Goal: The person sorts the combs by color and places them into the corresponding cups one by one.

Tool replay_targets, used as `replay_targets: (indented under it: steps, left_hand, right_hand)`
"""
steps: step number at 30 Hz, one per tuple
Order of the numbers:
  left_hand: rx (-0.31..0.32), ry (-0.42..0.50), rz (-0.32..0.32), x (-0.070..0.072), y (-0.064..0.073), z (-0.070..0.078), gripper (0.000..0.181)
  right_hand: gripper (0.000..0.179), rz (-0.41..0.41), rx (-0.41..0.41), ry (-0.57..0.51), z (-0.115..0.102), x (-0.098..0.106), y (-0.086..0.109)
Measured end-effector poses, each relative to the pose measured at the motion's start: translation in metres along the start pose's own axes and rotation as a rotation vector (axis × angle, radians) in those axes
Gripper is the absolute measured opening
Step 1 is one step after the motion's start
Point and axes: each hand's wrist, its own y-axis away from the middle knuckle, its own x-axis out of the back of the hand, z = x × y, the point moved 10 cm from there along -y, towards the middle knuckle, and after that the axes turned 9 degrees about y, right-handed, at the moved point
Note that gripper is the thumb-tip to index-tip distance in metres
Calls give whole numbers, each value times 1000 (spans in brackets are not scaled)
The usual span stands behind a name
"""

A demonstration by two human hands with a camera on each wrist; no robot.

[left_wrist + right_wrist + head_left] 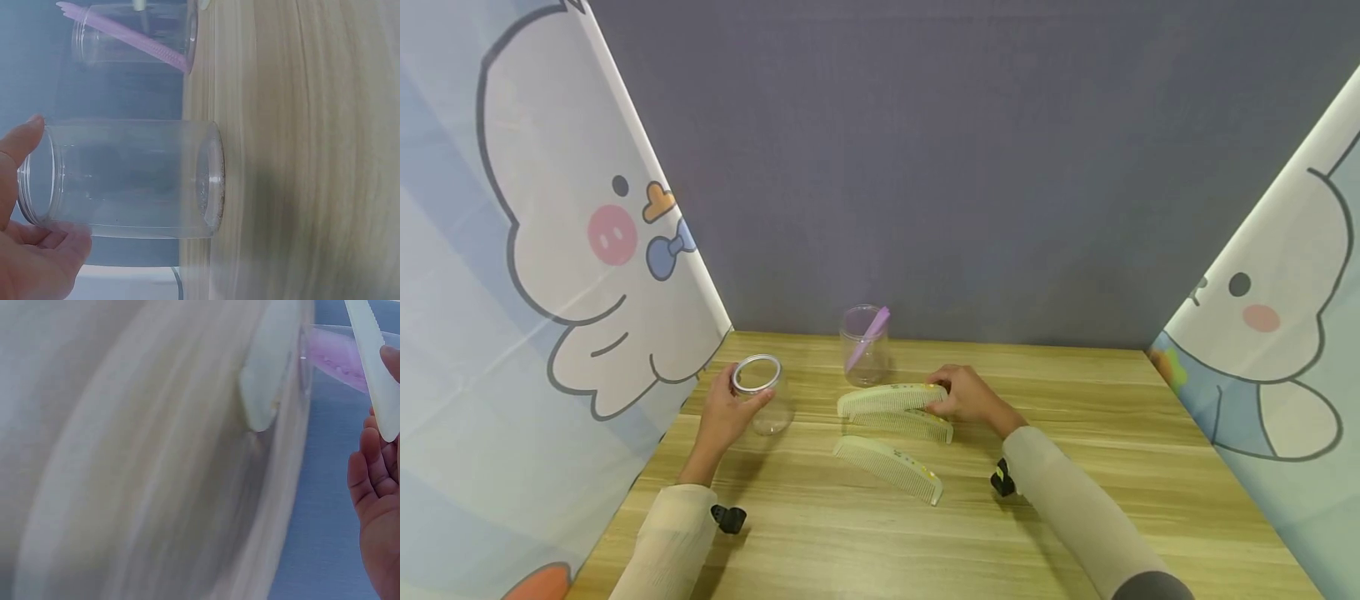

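Observation:
My left hand (721,423) grips a clear jar (131,181) near its silver-edged mouth, thumb on one side and fingers on the other. Nothing shows inside this jar, and its base is close to the table in the left wrist view. At the end of a pale green comb (880,402), my right hand (967,395) pinches it between thumb and fingers. That comb is raised and overlaps a second green comb (917,427) in the head view. A third green comb (891,468) lies nearer on the wood, slanting down to the right.
Toward the back wall stands another clear jar (872,371) with a purple comb (867,340) leaning inside it. The wood-grain table (1037,542) meets a dark grey wall (970,183) behind. Cartoon-printed sheets (452,350) rise along both sides.

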Motion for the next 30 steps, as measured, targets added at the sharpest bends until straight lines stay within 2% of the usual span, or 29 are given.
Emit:
replay_targets:
  steps: [8,16,22,30]
  left_hand:
    - [23,11,2,-1,1,-2,71]
    - [37,18,-5,-1,1,-4,75]
    - [21,27,1,0,1,-1,70]
    - [14,45,7,-1,1,-2,68]
  right_hand:
    - [36,66,22,-26,-11,21,-13]
    - [39,81,6,-43,-21,34,-27]
    - [37,127,45,-22,-39,46,-36]
    - [34,149,72,8,-60,51,-51]
